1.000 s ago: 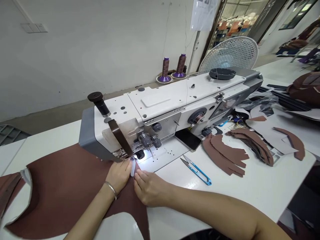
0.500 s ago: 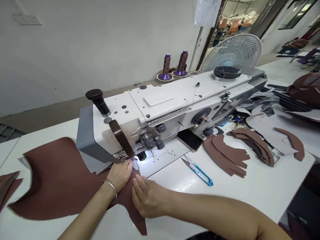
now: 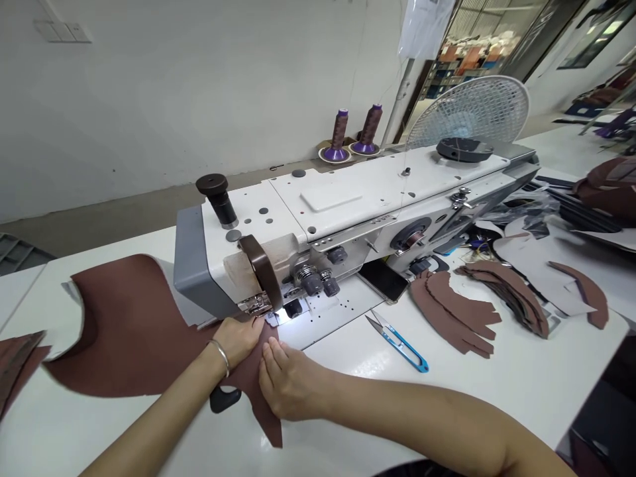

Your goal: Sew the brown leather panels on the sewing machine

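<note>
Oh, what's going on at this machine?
A person has both bare hands on a brown sheet at a sewing machine. The left hand, with a bracelet at its wrist, rests on the sheet near the lit spot under the machine's head; the right hand is at the sheet's right edge. The sheet spreads left across the white table. Blue-handled snips lie to the right, beside curved brown pieces.

No text can be read — not even on the hanging sheet (image 3: 426, 30).
</note>
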`<state>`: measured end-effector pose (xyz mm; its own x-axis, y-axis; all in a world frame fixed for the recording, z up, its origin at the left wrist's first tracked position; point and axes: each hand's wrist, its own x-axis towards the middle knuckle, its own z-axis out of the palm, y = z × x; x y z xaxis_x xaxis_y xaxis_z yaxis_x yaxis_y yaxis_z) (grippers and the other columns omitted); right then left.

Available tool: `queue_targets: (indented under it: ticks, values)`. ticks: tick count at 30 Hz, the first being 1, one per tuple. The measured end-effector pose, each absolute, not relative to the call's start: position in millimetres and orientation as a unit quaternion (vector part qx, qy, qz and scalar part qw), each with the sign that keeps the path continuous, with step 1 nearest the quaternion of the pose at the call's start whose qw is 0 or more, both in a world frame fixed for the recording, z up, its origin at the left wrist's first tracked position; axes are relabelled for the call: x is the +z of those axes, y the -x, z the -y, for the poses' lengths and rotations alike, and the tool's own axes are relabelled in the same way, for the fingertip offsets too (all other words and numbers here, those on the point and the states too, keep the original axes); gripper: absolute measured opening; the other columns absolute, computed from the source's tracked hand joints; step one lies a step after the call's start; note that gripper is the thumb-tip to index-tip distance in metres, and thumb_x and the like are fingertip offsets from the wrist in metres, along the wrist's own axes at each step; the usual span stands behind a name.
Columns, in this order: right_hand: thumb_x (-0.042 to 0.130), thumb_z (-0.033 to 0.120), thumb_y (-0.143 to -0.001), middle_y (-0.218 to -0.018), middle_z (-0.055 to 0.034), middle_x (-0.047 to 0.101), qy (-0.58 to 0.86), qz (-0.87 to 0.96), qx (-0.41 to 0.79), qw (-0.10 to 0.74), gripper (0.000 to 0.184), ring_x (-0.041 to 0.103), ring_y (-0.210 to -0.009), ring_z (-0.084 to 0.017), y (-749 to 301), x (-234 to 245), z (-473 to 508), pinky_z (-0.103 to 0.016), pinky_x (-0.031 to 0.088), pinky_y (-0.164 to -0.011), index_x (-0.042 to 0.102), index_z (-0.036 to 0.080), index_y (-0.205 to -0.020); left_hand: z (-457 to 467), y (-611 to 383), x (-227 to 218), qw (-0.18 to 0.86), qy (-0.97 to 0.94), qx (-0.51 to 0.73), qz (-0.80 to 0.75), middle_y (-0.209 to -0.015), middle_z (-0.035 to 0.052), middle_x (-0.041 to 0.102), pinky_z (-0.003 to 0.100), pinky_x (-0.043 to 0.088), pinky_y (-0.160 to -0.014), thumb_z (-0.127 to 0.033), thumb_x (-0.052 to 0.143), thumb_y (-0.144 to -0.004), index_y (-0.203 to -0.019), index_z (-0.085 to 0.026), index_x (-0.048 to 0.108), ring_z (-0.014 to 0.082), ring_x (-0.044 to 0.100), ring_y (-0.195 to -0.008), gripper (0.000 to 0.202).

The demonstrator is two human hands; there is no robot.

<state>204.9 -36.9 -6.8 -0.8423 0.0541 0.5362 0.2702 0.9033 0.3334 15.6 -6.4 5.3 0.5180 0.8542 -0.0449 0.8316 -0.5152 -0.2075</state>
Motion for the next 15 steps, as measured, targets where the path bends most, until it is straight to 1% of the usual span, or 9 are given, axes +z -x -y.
queue_targets:
  ticks: [1,3,6,8,11,15]
  values:
    - [0.042,0.008,-0.082,-0.096,-0.0308,0.067,0.087,0.939,-0.200,0.266,0.029,0.069,-0.087,-0.036,-204.0,-7.8,36.1,-0.051,0.057,-0.070,0.062,-0.007,-0.096,5.7,-16.1,7.1,0.057,0.860,0.081,0.500,-0.082,0.0150,0.068,0.033,0.050,-0.056,-0.009,0.040,-0.086,-0.099,-0.012,0.065,0.0232,0.064,-0.062,0.028]
    - [0.042,0.009,-0.083,-0.097,-0.0312,0.066,0.085,0.942,-0.197,0.259,0.029,0.069,-0.088,-0.036,-202.4,-9.4,34.4,-0.052,0.056,-0.072,0.061,-0.007,-0.098,3.7,-17.6,10.7,0.011,0.841,0.101,0.532,-0.082,0.0153,0.068,0.035,0.051,-0.060,-0.009,0.040,-0.086,-0.099,-0.013,0.065,0.0236,0.065,-0.064,0.028]
    - [0.043,0.010,-0.084,-0.098,-0.0300,0.067,0.090,0.941,-0.196,0.261,0.029,0.069,-0.089,-0.035,-200.7,-11.1,31.3,-0.052,0.055,-0.077,0.062,-0.007,-0.099,-0.4,-18.8,14.5,-0.067,0.798,0.152,0.579,-0.090,0.0164,0.069,0.040,0.052,-0.070,-0.009,0.038,-0.086,-0.109,-0.015,0.064,0.0266,0.067,-0.074,0.035]
    - [0.042,0.009,-0.084,-0.099,-0.0291,0.067,0.102,0.936,-0.192,0.278,0.029,0.068,-0.091,-0.035,-199.8,-11.8,29.5,-0.051,0.054,-0.079,0.062,-0.006,-0.099,-3.1,-17.6,14.9,-0.104,0.772,0.180,0.601,-0.092,0.0163,0.070,0.042,0.052,-0.073,-0.011,0.038,-0.087,-0.116,-0.017,0.063,0.0283,0.067,-0.078,0.039]
    - [0.041,0.010,-0.085,-0.103,-0.0287,0.066,0.116,0.935,-0.182,0.282,0.031,0.067,-0.096,-0.035,-198.9,-12.0,27.7,-0.051,0.053,-0.083,0.062,-0.006,-0.102,-7.2,-12.8,13.2,-0.127,0.743,0.202,0.625,-0.091,0.0163,0.071,0.045,0.052,-0.070,-0.018,0.040,-0.087,-0.119,-0.019,0.062,0.0316,0.068,-0.079,0.039]
    - [0.041,0.011,-0.087,-0.109,-0.0296,0.064,0.126,0.944,-0.173,0.251,0.032,0.065,-0.100,-0.034,-198.6,-9.4,25.7,-0.052,0.051,-0.086,0.060,-0.006,-0.107,-14.6,-8.1,11.4,-0.156,0.705,0.217,0.656,-0.092,0.0172,0.072,0.046,0.052,-0.070,-0.030,0.040,-0.088,-0.115,-0.018,0.066,0.0341,0.068,-0.078,0.040]
